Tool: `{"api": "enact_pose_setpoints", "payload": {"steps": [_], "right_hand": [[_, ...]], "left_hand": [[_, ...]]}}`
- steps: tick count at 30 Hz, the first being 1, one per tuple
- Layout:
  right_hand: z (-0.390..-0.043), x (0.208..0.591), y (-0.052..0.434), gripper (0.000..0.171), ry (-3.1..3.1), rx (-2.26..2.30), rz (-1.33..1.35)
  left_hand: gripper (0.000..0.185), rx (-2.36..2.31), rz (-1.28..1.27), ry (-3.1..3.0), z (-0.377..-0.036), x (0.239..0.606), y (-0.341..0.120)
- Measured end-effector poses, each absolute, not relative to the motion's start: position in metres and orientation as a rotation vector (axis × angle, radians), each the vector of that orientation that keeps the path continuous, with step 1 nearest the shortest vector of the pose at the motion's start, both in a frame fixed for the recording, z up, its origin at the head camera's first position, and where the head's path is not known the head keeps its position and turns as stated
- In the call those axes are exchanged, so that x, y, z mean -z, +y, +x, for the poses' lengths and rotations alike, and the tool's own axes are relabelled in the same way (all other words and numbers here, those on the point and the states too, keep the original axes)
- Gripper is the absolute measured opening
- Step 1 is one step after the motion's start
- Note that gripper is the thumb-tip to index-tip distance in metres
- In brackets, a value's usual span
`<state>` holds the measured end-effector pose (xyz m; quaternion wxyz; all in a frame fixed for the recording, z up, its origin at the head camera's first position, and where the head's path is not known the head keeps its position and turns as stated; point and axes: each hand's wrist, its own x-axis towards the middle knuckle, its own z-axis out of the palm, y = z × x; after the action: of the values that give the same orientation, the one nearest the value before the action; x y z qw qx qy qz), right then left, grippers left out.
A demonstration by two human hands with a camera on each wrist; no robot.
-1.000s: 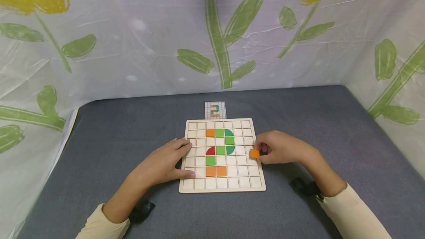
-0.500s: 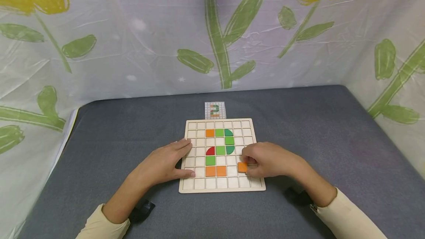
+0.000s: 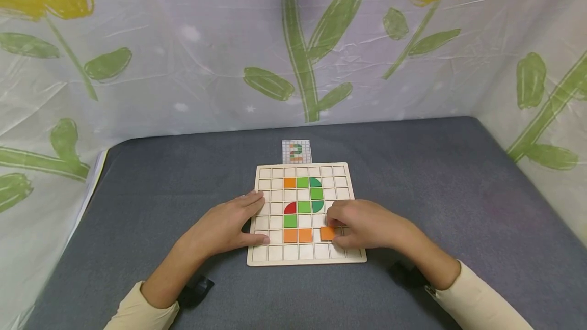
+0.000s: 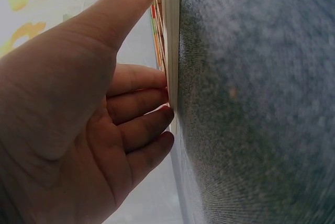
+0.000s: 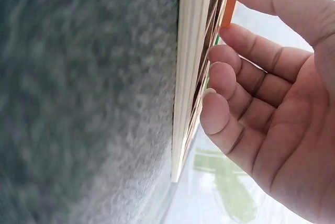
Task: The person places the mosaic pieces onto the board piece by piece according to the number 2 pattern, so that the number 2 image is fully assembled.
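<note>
A wooden grid board (image 3: 266, 254) lies on the dark cloth, with green, orange and red tiles set in its cells. My right hand (image 3: 364, 223) pinches an orange square tile (image 3: 327, 234) between thumb and index finger, low over the lower right of the grid. That tile overlaps the cell right of two orange tiles (image 3: 298, 236) in the head view. In the right wrist view the tile (image 5: 229, 7) stands at the board's surface. My left hand (image 3: 229, 223) rests on the board's left edge, fingers straight and thumb on the lower left cells.
A small printed card (image 3: 296, 152) with a coloured grid figure lies just behind the board. Grey-blue cloth (image 3: 192, 167) covers the table, and a curtain with painted flowers (image 3: 192, 65) hangs behind and at the sides.
My right hand has moved from the board's right edge left and toward me with the orange tile, coming down near the row of orange tiles. The left hand has stayed in place.
</note>
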<state>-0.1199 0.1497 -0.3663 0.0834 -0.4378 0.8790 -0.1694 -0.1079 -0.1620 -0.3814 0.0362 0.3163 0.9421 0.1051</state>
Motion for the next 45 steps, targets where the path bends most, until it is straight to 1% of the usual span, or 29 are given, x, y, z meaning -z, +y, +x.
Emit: {"api": "enact_pose_setpoints", "payload": {"steps": [6, 16, 27, 32, 45], "right_hand": [[-0.118, 0.368, 0.145, 0.008, 2.641, 0.527, -1.374], [-0.119, 0.372, 0.139, 0.008, 2.65, 0.571, -1.352], [-0.119, 0.373, 0.14, 0.008, 2.626, 0.557, -1.388], [-0.119, 0.372, 0.141, 0.004, 2.605, 0.577, -1.409], [-0.123, 0.368, 0.148, 0.009, 2.551, 0.616, -1.409]], "left_hand": [[0.089, -0.341, 0.963, 2.883, -0.108, 0.382, -0.163], [0.088, -0.354, 0.943, 2.885, -0.11, 0.383, -0.163], [0.088, -0.36, 0.943, 2.878, -0.11, 0.383, -0.163], [0.089, -0.358, 0.936, 2.873, -0.11, 0.384, -0.164], [0.088, -0.39, 0.941, 2.87, -0.108, 0.384, -0.164]]}}
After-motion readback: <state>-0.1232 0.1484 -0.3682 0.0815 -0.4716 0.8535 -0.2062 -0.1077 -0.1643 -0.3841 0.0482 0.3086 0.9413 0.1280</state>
